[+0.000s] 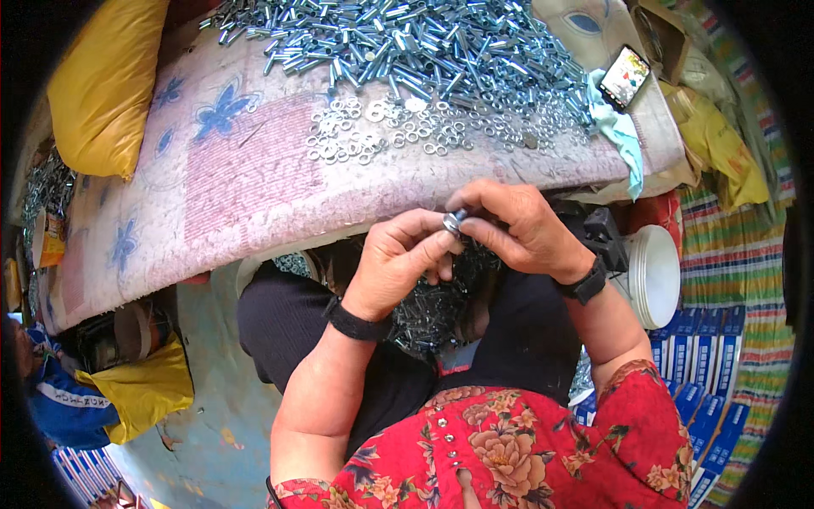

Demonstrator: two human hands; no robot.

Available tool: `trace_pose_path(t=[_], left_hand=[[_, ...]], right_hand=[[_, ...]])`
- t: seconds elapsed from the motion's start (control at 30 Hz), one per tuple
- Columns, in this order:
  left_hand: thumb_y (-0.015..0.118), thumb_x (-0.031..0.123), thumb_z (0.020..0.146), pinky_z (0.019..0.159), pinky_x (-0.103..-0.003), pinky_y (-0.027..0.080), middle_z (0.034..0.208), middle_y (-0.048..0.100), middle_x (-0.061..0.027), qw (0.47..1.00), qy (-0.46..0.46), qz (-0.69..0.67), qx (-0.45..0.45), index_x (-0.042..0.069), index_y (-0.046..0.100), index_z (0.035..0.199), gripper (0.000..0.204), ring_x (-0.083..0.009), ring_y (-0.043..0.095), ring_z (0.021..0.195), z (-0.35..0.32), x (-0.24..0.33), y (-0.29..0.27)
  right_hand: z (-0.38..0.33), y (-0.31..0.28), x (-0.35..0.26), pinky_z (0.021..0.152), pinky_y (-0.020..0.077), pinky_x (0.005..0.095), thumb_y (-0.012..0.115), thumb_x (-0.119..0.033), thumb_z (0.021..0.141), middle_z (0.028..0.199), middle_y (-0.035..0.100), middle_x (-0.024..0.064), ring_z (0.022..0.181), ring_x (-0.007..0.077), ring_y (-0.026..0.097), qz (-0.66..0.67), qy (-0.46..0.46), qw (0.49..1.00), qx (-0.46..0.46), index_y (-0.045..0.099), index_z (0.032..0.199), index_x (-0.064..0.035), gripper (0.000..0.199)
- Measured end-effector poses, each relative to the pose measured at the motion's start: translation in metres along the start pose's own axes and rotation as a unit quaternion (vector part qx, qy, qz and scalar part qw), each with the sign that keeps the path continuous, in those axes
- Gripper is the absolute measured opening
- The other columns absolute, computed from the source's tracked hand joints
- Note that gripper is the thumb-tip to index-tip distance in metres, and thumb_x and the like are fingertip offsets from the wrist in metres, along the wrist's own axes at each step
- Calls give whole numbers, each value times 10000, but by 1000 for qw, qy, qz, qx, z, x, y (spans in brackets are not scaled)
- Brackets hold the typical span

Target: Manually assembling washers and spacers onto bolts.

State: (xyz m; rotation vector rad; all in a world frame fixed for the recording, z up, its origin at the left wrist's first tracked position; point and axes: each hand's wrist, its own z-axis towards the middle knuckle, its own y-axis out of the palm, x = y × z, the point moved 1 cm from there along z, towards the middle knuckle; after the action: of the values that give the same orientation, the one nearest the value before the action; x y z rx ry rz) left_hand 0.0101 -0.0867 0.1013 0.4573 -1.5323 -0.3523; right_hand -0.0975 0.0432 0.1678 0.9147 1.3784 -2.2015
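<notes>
Above my lap, just off the front edge of the table, my left hand [395,261] and my right hand [519,224] meet around a small metal bolt [458,215] with a shiny washer [451,223] on it. My left thumb and fingers pinch the washer end. The right fingertips close on the bolt from the other side; its far end is partly hidden by them. Beneath the hands, between my knees, is a heap of dark bolts [428,314]. Flat loose washers [424,127] lie scattered on the cloth-covered table [254,170] in front of me.
A big pile of metal sleeves [398,47] covers the table's far side. A phone [626,78] lies on a teal cloth [621,136] at the right. Beside my right knee stands a white bucket [655,276], with blue boxes [708,365] behind. A yellow sack [110,81] sits far left.
</notes>
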Motion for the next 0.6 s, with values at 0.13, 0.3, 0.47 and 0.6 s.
trace_pose_path(t=[0.13,0.3,0.47,0.6], left_hand=[[586,105,833,535,-186,429,786,608,-25,985,6,170,36,19,577,959,153,-67,547,609,-4,-5,2],[632,111,784,720,-266,466,879,610,-113,889,183,415,67,5,561,1051,296,-175,600,791,3,-6,3],[600,118,821,756,-268,468,922,619,-105,940,120,313,68,-17,552,1079,295,-159,595,834,5,-4,-1],[565,110,847,685,-241,477,916,622,-94,950,138,275,61,-25,545,1089,278,-133,595,786,7,-7,-6]], right_hand=[[-6,4,18,490,404,389,574,-189,809,599,529,148,564,318,551,-185,33,980,-69,510,715,-41,186],[58,-15,58,468,400,417,565,-259,797,593,547,134,540,318,556,-251,21,961,117,546,592,-46,296],[112,1,101,542,451,415,564,-270,758,687,598,155,627,318,591,-463,176,868,35,589,703,-38,240],[105,-11,99,509,441,403,541,-221,747,623,579,162,591,327,583,-418,126,891,128,576,683,-30,204]])
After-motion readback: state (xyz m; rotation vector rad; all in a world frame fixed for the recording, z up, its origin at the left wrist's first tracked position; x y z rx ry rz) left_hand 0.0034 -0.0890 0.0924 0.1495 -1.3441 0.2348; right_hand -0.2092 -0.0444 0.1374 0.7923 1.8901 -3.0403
